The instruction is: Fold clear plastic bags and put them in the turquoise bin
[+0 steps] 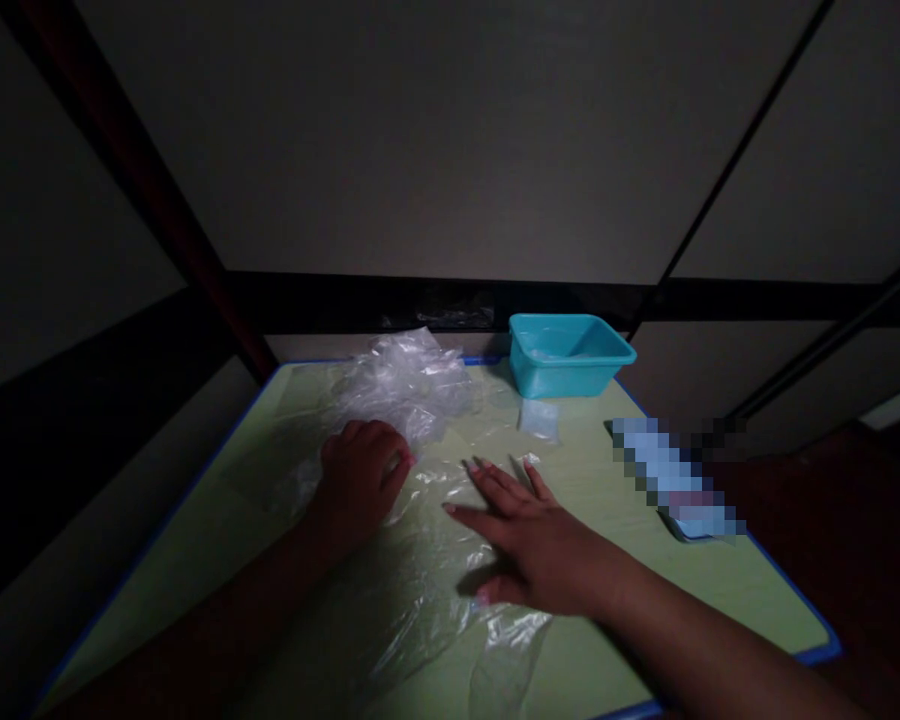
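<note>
A clear plastic bag (427, 560) lies spread over the middle of the table, thin and shiny. My left hand (364, 470) has its thumb and forefinger pinched together at the bag's upper left edge. Palm down, my right hand (532, 540) rests on the same plastic with its fingers spread. Just beyond my left hand is a crumpled heap of clear plastic bags (405, 380). A small flat whitish packet (539, 420) lies past my right fingertips.
A turquoise plastic basin (570, 375) stands at the table's back edge, with something pale inside. To the right, a phone-like blurred object (671, 480) lies near the edge. The pale green table (727, 610) has a blue rim, and panelled walls (450, 140) rise behind it.
</note>
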The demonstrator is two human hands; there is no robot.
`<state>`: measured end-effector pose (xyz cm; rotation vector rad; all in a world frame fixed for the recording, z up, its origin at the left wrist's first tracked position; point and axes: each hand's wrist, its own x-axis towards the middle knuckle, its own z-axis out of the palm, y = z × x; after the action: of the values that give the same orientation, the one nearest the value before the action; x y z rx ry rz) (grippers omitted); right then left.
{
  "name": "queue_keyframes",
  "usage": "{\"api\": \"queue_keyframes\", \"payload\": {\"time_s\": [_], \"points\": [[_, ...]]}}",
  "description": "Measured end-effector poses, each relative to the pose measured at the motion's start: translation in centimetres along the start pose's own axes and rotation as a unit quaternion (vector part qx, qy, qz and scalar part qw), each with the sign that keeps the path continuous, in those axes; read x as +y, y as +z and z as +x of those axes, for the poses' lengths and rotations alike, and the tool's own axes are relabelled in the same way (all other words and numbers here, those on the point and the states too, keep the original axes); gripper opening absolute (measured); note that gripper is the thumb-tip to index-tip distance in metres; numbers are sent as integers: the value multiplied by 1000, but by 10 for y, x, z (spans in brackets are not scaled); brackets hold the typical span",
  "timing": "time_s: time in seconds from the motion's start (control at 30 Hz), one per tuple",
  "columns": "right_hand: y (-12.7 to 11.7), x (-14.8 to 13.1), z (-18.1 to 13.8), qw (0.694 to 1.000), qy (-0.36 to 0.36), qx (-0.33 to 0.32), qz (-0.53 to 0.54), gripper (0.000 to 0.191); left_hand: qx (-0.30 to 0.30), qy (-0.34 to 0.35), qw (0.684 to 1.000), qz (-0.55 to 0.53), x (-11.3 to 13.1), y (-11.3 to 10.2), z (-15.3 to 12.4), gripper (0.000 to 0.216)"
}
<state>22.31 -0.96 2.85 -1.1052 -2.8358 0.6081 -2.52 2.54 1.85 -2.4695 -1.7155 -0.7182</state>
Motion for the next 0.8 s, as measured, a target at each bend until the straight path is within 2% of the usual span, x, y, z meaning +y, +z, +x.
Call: {"api": "queue_keyframes", "payload": {"time_s": [0.07,0.17,0.27,0.43,0.57,0.7,0.8], "points": [[1,1,0,1000,14,-13,3,73,0,59,998,-27,2,-5,-2,10],[-2,1,0,999,31,-14,-4,71,-49,180,981,-46,6,-9,-4,16],[-8,1,0,999,39,-6,-10,71,-89,251,961,-69,11,-9,-6,20],[-19,0,-1,996,68,49,-7,53,-131,281,946,-93,18,-9,-9,22],[-21,-2,-1,992,85,97,2,54,-102,265,950,-128,15,-10,-9,32],[-11,-1,3,999,23,36,23,70,-61,230,966,-100,5,-4,-9,34],[-5,2,6,999,-7,-13,41,74,-105,261,959,-25,-5,4,-12,40]]}}
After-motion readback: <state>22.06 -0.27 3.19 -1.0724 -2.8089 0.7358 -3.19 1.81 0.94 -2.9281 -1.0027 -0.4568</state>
